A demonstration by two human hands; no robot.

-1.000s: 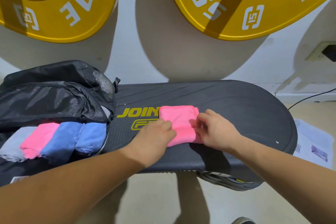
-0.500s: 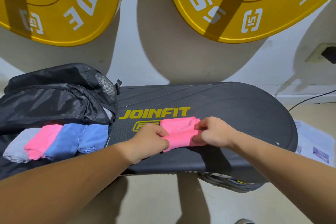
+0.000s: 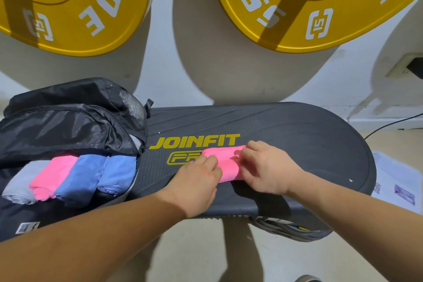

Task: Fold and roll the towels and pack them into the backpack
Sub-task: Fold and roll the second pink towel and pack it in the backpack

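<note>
Centrally, a pink towel (image 3: 225, 163) is seen lying on the black bench (image 3: 286, 130), partly rolled into a short, thick bundle that covers the end of the yellow lettering printed on the surface. It is gripped from both sides. The left hand (image 3: 196, 183) is set against its left, nearer end, with the fingers bent and the tips pressed into the cloth. The right hand (image 3: 267, 167) is placed on its right side, with the fingers curled over the top edge and the thumb tucked against the fabric. Both forearms are stretched in from the bottom of the view.

At the left end of the bench a black backpack (image 3: 68, 126) is laid on its side with its opening turned toward the camera. Four rolled towels are packed in it side by side, touching: a grey roll (image 3: 18, 186) at the far left, then a pink roll (image 3: 51, 176), a dark blue roll (image 3: 80, 176) and a light blue roll (image 3: 119, 173) nearest the bench's middle.

Two yellow weight plates (image 3: 68, 7) are leaned against the white wall behind the bench. A wall socket (image 3: 409, 68) is seen at the right edge, and printed papers (image 3: 398, 181) are spread on the floor beside the bench's right end.
</note>
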